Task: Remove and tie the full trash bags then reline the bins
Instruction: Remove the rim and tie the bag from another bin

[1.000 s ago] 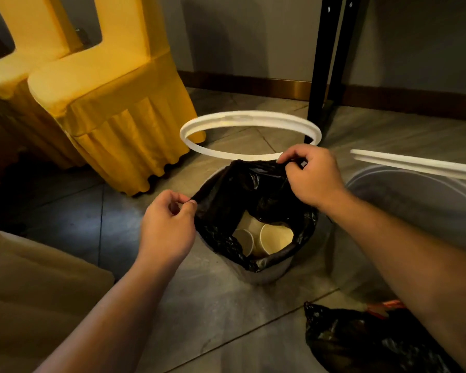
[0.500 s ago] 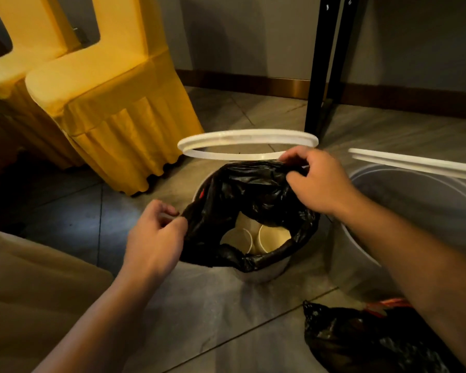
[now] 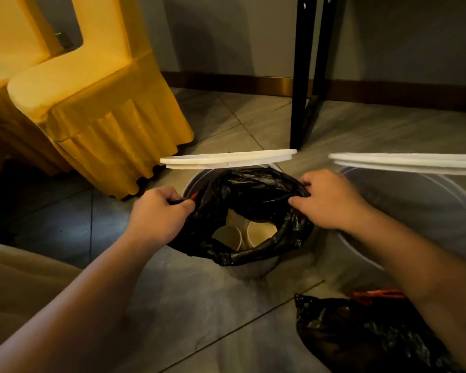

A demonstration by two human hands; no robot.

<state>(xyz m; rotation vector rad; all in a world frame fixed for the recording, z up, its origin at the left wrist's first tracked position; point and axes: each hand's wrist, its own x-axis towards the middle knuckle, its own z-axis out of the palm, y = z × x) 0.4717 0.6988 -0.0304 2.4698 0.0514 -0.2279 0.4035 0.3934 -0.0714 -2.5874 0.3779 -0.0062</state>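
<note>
A black trash bag [image 3: 256, 195] sits in a small translucent bin [image 3: 253, 269] on the tiled floor. Its mouth is open and two paper cups [image 3: 261, 232] show inside. My left hand [image 3: 159, 216] pinches the bag's left edge, where a red drawstring peeks out. My right hand [image 3: 326, 200] grips the bag's right edge. The bin's white ring lid [image 3: 226, 159] stands tilted up behind the bag.
A larger translucent bin [image 3: 414, 211] with a raised white ring [image 3: 404, 162] stands at the right. Another black bag [image 3: 366, 337] with a red tie lies at the lower right. Yellow-covered chairs [image 3: 97, 84] stand at the left, a black metal leg [image 3: 307, 74] behind.
Both hands have shifted along the bag's rim, the left one further left and the right one to the right side, pulling the mouth wider. The ring lid has tilted flatter in view.
</note>
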